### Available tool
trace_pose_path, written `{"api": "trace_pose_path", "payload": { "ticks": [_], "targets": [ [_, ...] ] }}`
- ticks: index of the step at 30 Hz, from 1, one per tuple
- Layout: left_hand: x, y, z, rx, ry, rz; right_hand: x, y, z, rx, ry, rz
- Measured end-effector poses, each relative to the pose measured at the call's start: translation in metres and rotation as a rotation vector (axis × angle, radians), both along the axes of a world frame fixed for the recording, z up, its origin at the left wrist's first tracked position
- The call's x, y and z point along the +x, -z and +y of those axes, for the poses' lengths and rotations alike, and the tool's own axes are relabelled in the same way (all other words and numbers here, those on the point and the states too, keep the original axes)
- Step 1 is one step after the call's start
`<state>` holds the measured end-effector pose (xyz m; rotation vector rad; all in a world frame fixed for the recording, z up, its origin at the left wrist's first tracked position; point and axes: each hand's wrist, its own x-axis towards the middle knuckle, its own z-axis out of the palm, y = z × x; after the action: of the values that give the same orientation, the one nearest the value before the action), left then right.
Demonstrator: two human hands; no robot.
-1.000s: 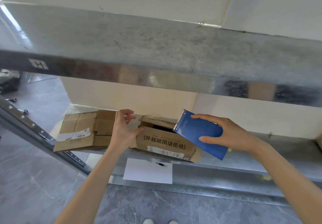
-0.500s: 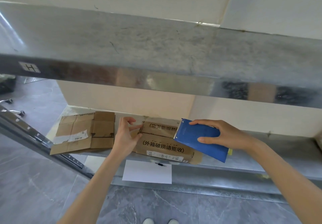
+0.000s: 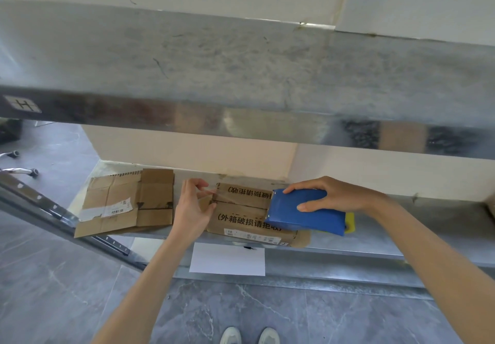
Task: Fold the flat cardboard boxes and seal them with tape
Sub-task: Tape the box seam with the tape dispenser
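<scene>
A brown cardboard box (image 3: 241, 220) with black printed characters lies on the lower metal shelf (image 3: 401, 239), its top flaps folded down. My left hand (image 3: 191, 207) holds the box's left end, thumb on the front and fingertips at the top seam, where clear tape shows. My right hand (image 3: 334, 196) grips a blue tape dispenser (image 3: 302, 213) that rests on the right part of the box top; a yellow part shows at its right end. A flattened cardboard box (image 3: 126, 201) with a white label lies on the shelf to the left.
A wide metal shelf (image 3: 241, 75) spans the view above the hands. A white sheet of paper (image 3: 227, 259) with a small dark item at its top edge lies on the level below. Grey tiled floor and my shoes (image 3: 250, 335) are underneath. A slanted metal rail (image 3: 53, 209) runs at the left.
The box flaps have gone from partly open to folded flat. My right hand lowered the dispenser onto the box top. My left hand shifted to the box's left end at the seam.
</scene>
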<state>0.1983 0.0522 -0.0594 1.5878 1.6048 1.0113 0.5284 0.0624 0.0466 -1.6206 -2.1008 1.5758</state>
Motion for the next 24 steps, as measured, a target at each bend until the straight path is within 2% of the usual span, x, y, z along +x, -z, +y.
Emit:
{"api": "trace_pose_path", "payload": {
  "ticks": [6,10,24],
  "targets": [
    [-0.005,-0.012,0.005,-0.094,-0.021,-0.015,-0.007,-0.002,0.017,-0.033,-0.044,-0.065],
    [-0.011,-0.017,0.012,-0.186,-0.070,-0.149,-0.011,-0.003,0.022,-0.037,-0.070,-0.094],
    [-0.013,0.007,0.015,-0.261,-0.163,-0.149,-0.005,0.002,0.019,-0.052,-0.053,-0.074]
  ]
}}
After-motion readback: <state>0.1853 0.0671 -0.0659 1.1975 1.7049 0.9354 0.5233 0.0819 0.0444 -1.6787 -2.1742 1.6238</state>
